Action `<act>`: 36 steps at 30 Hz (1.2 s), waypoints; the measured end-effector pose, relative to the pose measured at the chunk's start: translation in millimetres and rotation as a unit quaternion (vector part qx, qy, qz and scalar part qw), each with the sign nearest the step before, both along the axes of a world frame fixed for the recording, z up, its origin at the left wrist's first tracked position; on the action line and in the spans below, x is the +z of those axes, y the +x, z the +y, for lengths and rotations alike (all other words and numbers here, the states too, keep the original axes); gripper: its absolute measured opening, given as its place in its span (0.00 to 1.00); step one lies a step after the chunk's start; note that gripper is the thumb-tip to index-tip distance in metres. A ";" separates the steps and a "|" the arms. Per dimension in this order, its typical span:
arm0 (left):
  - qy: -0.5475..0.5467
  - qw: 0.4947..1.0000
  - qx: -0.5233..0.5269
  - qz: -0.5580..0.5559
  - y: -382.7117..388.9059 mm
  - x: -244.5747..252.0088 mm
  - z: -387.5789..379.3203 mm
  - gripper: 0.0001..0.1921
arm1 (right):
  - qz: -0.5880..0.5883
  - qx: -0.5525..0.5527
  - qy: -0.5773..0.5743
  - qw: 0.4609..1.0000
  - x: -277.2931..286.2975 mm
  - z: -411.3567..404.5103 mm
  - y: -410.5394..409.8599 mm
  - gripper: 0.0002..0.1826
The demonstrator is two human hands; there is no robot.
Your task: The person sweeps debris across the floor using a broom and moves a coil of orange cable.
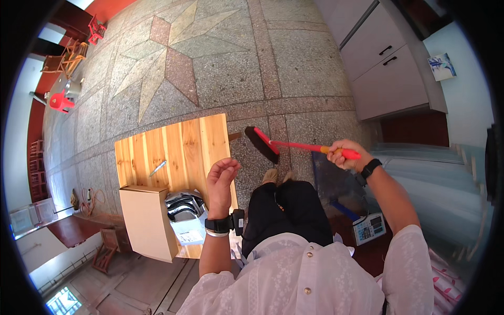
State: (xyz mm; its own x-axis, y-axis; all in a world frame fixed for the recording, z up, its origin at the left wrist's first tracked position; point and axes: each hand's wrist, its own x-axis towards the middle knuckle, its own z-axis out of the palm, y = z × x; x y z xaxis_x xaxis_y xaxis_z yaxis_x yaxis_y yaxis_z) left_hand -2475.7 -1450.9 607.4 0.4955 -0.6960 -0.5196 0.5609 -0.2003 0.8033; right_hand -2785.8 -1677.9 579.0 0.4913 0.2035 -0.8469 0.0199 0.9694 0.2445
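My right hand [344, 154] is closed around the red and orange handle of a broom [297, 145], near its upper end. The broom's dark bristles and red head rest on the speckled stone floor in front of my feet. My left hand [222, 177] holds nothing visible; its fingers are curled loosely over the right edge of a wooden table [193, 145]. On that table lie a pen [158, 168], a cardboard box [145, 222] and, beside the box, a white container [189, 230] with dark and silvery packets in it.
A grey cabinet [390, 82] with black handles stands at the upper right. To my right are a digital scale [369, 229] and a translucent sheet-like surface [429, 185]. Wooden chairs [104, 250], a red plastic stool [61, 101] and a cord [93, 200] are at the left.
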 end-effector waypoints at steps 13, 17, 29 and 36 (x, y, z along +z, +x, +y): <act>0.027 0.998 0.047 -0.025 -54.2 4.1 -56.2 0.10 | -0.079 0.222 -0.257 0.937 -9.5 -91.4 42.5 0.05; 0.021 0.999 0.023 -0.029 -71.9 3.1 -82.8 0.10 | -0.050 0.244 -0.337 0.908 -2.8 -79.7 24.7 0.05; 0.031 0.996 -0.077 -0.024 -83.6 -18.6 -147.8 0.10 | 0.040 0.043 -0.275 0.960 60.7 -4.5 -93.4 0.05; 0.030 0.982 -0.187 -0.001 -86.1 -23.6 -197.3 0.10 | 0.083 -0.059 -0.230 0.968 22.2 23.3 -40.4 0.05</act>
